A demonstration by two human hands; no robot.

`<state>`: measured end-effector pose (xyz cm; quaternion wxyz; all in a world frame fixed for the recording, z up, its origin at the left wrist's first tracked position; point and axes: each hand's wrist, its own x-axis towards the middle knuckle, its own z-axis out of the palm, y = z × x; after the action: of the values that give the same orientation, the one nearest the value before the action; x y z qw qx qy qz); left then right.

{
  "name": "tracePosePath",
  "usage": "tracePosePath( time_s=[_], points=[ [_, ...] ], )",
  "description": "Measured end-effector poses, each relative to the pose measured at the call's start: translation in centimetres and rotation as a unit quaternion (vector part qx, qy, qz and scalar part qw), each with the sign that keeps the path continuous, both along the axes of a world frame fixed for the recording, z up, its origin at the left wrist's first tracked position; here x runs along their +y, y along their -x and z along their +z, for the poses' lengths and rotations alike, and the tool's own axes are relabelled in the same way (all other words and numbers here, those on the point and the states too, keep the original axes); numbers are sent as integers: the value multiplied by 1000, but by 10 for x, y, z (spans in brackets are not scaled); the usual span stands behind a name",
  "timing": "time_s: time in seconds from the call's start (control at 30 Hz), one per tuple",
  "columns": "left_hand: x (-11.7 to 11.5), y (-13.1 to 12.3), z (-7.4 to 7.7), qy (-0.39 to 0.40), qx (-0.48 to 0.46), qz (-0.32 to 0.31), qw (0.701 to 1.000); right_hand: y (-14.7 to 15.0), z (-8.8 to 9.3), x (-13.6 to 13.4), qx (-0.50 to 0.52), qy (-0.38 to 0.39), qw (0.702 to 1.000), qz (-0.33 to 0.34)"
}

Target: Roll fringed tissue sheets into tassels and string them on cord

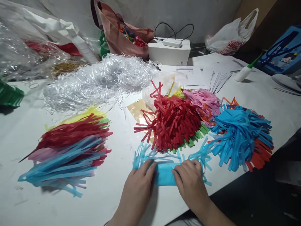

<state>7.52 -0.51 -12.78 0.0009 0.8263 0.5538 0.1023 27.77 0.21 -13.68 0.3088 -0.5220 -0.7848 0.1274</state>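
A piece of blue tissue paper (166,174) with a fringed far edge lies flat near the table's front. My left hand (141,179) presses on its left part, fingers curled over the paper. On the right part, my right hand (189,175) grips it in the same way, thumb toward the middle. Loose blue strips spread out beyond both hands. Just past the paper sits a heap of red fringed tissue (176,122), with green fringe showing under it. To the right is a pile of blue fringed tissue (237,128) over red-orange fringe.
Finished-looking tassels in blue (66,160), red (72,133) and yellow lie at left. Behind them spreads a tangle of clear string (101,80). A white box (169,51), a pink bag (122,34) and a glue bottle (244,73) stand at the back.
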Motion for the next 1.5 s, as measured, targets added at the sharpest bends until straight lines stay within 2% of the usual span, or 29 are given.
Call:
tracePosePath(
  time_s=[0.13,0.33,0.43,0.53,0.73,0.93,1.03,1.07,1.13,1.23,1.3,1.37,1.43,1.5],
  points=[
    [2,1,-1,-34,3,2,999,0,-1,-2,-21,-20,999,-28],
    [13,2,5,-3,-34,0,999,1,-3,2,-54,-2,997,-54],
    [14,3,7,-13,-45,2,999,2,-1,3,-64,-1,997,-53],
    [14,3,5,-18,-81,-25,996,2,0,3,-69,-1,996,-54],
    [21,6,-3,56,-153,-66,984,0,-2,-1,-81,1,995,-66],
    [28,6,-2,114,-125,-24,985,0,-1,3,-98,7,991,-92],
    [30,1,2,136,-103,-9,985,1,4,2,-82,-41,990,-106],
    [30,0,3,142,-97,-7,985,1,5,1,-72,-64,991,-94],
    [32,-2,4,150,-87,-3,985,1,6,-4,-55,-94,994,-25],
    [33,-3,4,143,-81,-3,986,1,2,-11,-67,-86,990,85],
    [32,0,5,99,-82,-7,992,1,-2,-14,-86,-86,987,106],
    [26,3,8,13,-84,-18,996,1,-6,-15,-89,-89,986,112],
    [17,5,12,-56,-90,-75,992,-1,-7,-15,-79,-83,987,117],
    [6,5,13,-52,-99,-167,980,-5,-5,-17,-65,-69,987,129]
  ],
)
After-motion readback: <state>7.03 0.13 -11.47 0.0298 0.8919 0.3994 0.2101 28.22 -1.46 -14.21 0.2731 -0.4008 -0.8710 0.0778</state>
